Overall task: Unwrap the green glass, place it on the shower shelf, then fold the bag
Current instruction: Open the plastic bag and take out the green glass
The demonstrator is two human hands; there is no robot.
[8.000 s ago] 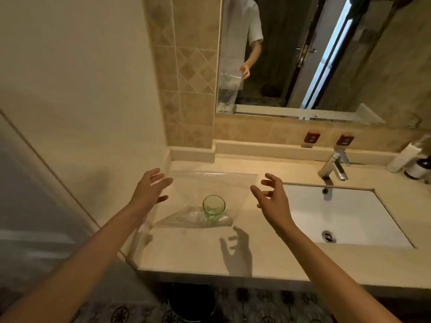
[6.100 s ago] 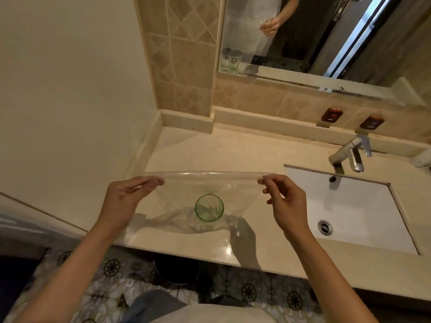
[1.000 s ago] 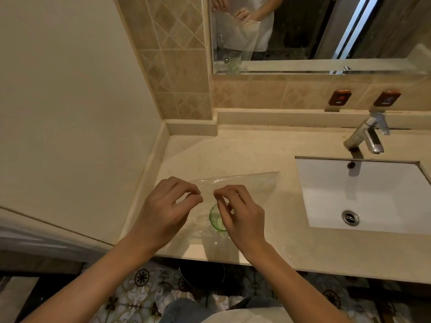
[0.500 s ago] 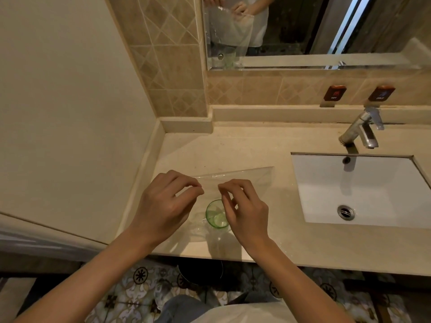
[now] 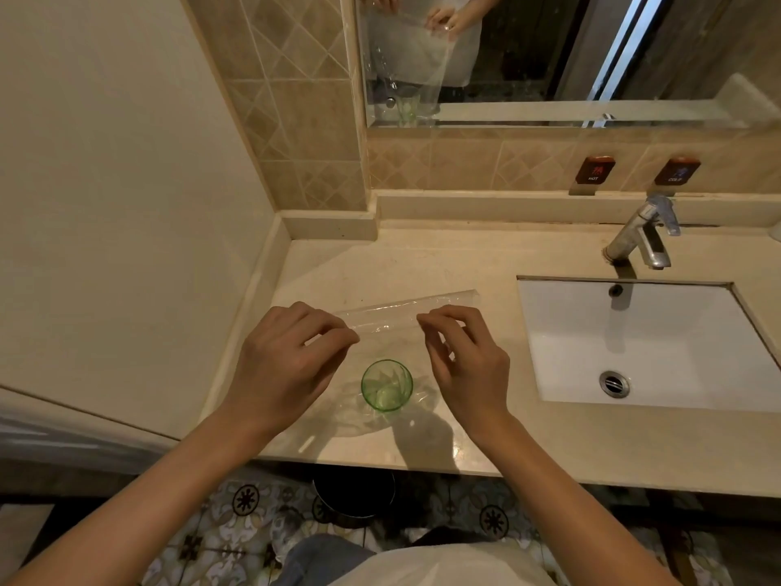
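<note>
A small green glass [image 5: 386,385] stands upright on the beige counter [image 5: 422,264], inside a clear plastic bag [image 5: 393,319] whose top edge is lifted above it. My left hand [image 5: 281,365] pinches the bag's top edge to the left of the glass. My right hand [image 5: 465,361] pinches the same edge to the right. The two hands are a short way apart with the glass showing between them. The bag's lower part lies crumpled around the glass base.
A white sink [image 5: 642,344] with a chrome tap [image 5: 644,236] lies to the right. A mirror [image 5: 549,57] and a tiled wall [image 5: 296,99] stand behind; a plain wall closes the left side. A dark bin [image 5: 355,492] sits on the patterned floor under the counter.
Over the last second my hands have drawn slightly apart along the bag's top edge, uncovering the glass between them. Earlier they held the bag at its far corners.
</note>
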